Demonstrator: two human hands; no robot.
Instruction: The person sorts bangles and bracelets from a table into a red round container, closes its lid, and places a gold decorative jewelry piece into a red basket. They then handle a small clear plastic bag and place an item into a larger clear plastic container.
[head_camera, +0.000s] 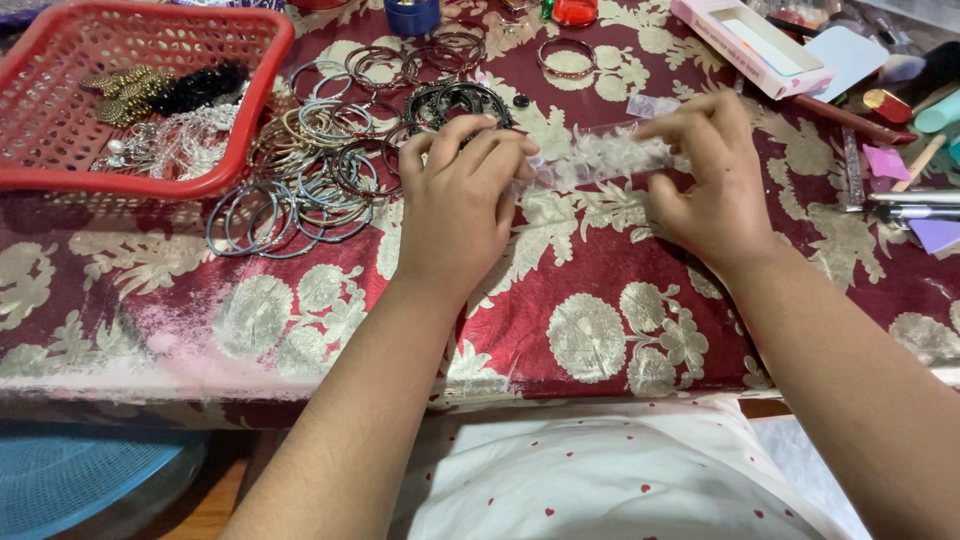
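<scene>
Two hands — left hand (455, 205) and right hand (712, 185) — each keep a closed grip on one clear packet (600, 157) above the maroon floral surface (590, 320), bangles (310, 170) beside a red basket (60, 175).

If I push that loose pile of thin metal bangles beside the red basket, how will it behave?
The thin metal bangles would probably scatter rather than move together, since they lie loose and overlapping. Flat on the patterned maroon cloth, they look unlikely to roll unless tipped on edge. Being slim rings, each likely weighs little.

A red basket (60, 180) of jewellery beside loose bangles (320, 170) and a pink box (750, 45)
</scene>
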